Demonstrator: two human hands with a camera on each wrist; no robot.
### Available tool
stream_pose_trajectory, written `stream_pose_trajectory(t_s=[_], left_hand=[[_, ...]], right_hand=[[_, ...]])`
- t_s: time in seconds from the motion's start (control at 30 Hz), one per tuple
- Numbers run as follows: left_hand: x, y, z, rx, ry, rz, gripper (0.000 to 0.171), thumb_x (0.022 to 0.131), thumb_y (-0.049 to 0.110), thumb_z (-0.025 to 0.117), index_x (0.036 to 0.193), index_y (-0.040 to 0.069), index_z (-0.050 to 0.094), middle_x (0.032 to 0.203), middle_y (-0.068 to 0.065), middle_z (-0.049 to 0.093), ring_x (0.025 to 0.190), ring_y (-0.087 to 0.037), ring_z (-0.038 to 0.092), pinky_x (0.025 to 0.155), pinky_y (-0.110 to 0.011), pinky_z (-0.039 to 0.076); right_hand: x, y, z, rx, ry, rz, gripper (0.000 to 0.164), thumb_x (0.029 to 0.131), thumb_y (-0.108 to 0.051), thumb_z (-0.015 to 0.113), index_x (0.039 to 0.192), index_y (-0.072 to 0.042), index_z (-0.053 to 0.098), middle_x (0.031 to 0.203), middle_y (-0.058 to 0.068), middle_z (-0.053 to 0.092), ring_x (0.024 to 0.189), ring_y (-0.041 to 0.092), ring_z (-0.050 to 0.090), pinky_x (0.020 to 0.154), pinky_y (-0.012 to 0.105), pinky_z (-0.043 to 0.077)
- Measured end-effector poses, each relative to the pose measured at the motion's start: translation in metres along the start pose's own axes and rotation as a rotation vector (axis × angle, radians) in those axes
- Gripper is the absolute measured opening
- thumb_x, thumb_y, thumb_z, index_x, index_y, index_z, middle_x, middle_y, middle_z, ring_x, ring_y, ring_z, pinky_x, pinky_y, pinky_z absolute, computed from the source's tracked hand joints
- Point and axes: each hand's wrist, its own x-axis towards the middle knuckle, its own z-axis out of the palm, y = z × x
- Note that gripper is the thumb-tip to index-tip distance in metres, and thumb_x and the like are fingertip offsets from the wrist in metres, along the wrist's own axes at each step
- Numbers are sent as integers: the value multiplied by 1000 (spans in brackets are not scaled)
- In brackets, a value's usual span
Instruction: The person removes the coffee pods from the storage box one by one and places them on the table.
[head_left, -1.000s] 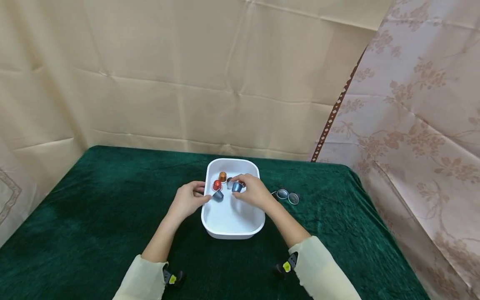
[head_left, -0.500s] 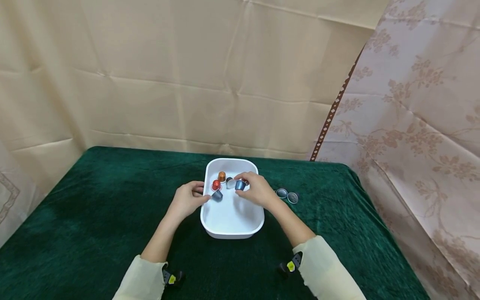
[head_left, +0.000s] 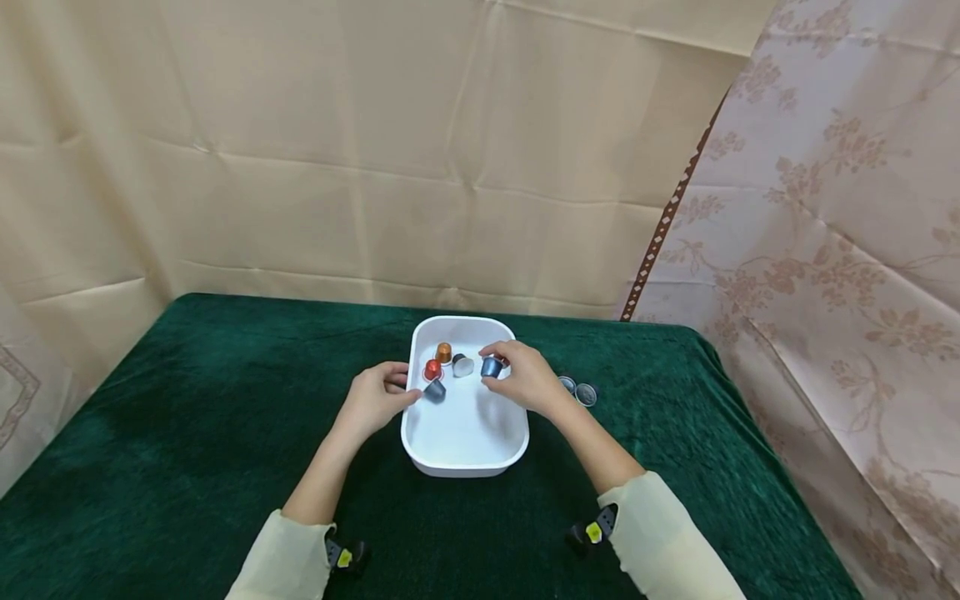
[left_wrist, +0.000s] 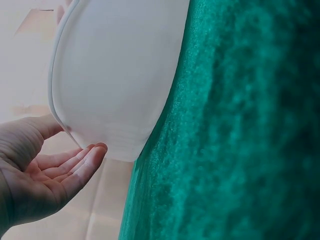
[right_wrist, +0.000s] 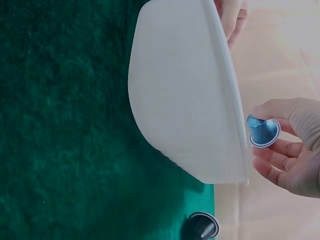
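My left hand (head_left: 375, 396) holds the left rim of a white plastic tub (head_left: 465, 437); in the left wrist view its thumb is at the rim and its fingertips (left_wrist: 98, 151) touch the outer wall. Between the thumb and fingers of my right hand (head_left: 527, 379) is a blue coffee capsule (head_left: 491, 367), held over the tub's right side. The right wrist view shows this capsule just beyond the rim, its ringed end toward the camera. Inside the tub lie an orange capsule (head_left: 444, 352), a red capsule (head_left: 432, 369), a grey-blue capsule (head_left: 435, 391) and a capsule with a pale lid (head_left: 463, 367).
Two dark capsules (head_left: 586, 395) lie on the green cloth (head_left: 645, 433) right of the tub, one partly behind my right wrist. Beige curtain (head_left: 337, 167) hangs behind the table, with a patterned curtain (head_left: 840, 250) at the right.
My right hand has moved to the right with the blue capsule, from the tub's middle toward its right rim, uncovering the pale-lidded capsule. My left hand keeps its place.
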Motion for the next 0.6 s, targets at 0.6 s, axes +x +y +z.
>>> stream_pose_trajectory(t_s=[0.6], left_hand=[[-1, 0, -1, 7, 0, 4, 49, 85, 19, 67, 129, 5, 51, 115, -15, 61, 95, -22, 64, 76, -30, 56]], right_hand=[[-3, 8, -12, -25, 8, 18, 40, 84, -19, 69, 122, -10, 60, 104, 8, 59, 90, 24, 53, 71, 28, 49]])
